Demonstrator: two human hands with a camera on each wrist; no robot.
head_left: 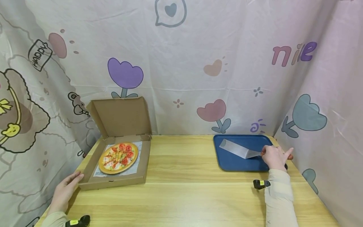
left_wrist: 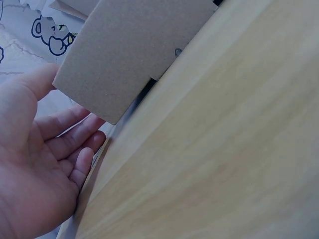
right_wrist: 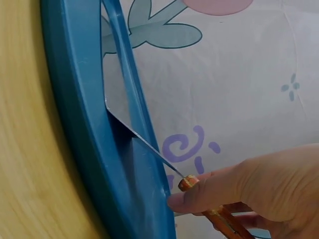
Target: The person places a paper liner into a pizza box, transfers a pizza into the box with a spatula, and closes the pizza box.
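Observation:
An open cardboard pizza box [head_left: 124,181] stands at the left of the table with its lid raised at the back. Inside, a round pizza [head_left: 119,158] lies on printed paper [head_left: 136,159]. My left hand [head_left: 63,190] holds the box's front left corner, thumb at its upper edge and fingers by the lower corner, as the left wrist view shows. On the right, my right hand [head_left: 273,157] grips the wooden handle [right_wrist: 224,221] of a metal spatula [head_left: 234,148]. The spatula's flat blade is tilted over a blue tray [head_left: 241,167], its front edge reaching down into the tray.
The wooden table [head_left: 181,176] runs between box and tray. A patterned curtain [head_left: 175,63] hangs close behind and at both sides. The box's open lid [head_left: 123,116] stands up near the back curtain.

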